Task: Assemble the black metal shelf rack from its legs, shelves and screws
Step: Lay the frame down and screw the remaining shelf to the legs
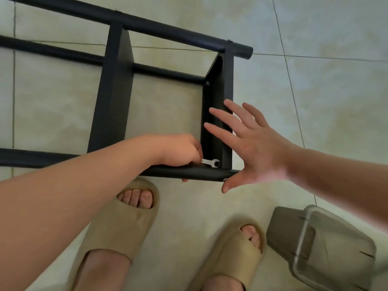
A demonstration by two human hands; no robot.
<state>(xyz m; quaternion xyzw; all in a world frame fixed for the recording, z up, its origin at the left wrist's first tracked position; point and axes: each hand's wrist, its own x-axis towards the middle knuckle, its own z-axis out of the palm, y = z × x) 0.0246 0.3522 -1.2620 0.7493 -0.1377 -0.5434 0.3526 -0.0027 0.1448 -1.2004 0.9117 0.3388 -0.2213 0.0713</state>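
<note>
The black metal shelf rack (113,97) lies on its side on the tiled floor, with round legs running left to right and flat shelves between them. My left hand (180,150) grips a small silver wrench (211,162) at the joint where the end shelf (227,91) meets the near leg (189,173). My right hand (252,143) is spread with straight fingers against the outer face of that end shelf, its thumb at the leg's end. A screw head (207,83) shows at the shelf's far corner.
My feet in beige slippers (117,227) stand just in front of the near leg. A grey plastic container with a clear rim (323,248) lies on the floor at the lower right. Pale floor tiles (315,80) spread to the right of the rack.
</note>
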